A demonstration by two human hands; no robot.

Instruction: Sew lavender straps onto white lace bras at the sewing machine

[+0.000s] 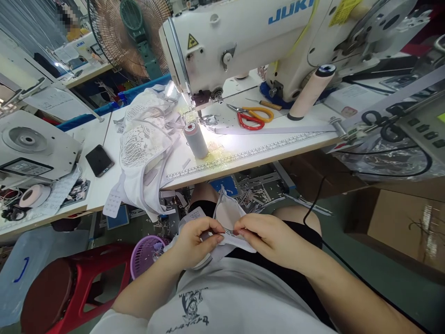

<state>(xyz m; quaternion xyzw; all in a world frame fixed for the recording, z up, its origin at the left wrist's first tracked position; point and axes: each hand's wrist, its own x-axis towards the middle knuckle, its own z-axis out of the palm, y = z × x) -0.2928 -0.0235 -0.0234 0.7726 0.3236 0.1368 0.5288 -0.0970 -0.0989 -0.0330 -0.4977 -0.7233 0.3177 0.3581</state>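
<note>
Over my lap, my left hand (196, 243) and my right hand (269, 236) both pinch a small white fabric piece (227, 215), fingertips almost meeting at its edge. The fingers of both hands are closed on the cloth. The piece hangs below the table's front edge. Above it, the white sewing machine (243, 37) stands on the table, its lamp lighting the needle area.
A pile of white lace garments (144, 144) lies left of the needle, a grey thread spool (195, 140) beside it. Orange and red scissors (252, 116), a pink thread cone (311, 93) and a phone (99, 160) rest on the table. A red stool (59, 287) and purple basket (148, 253) stand at my left.
</note>
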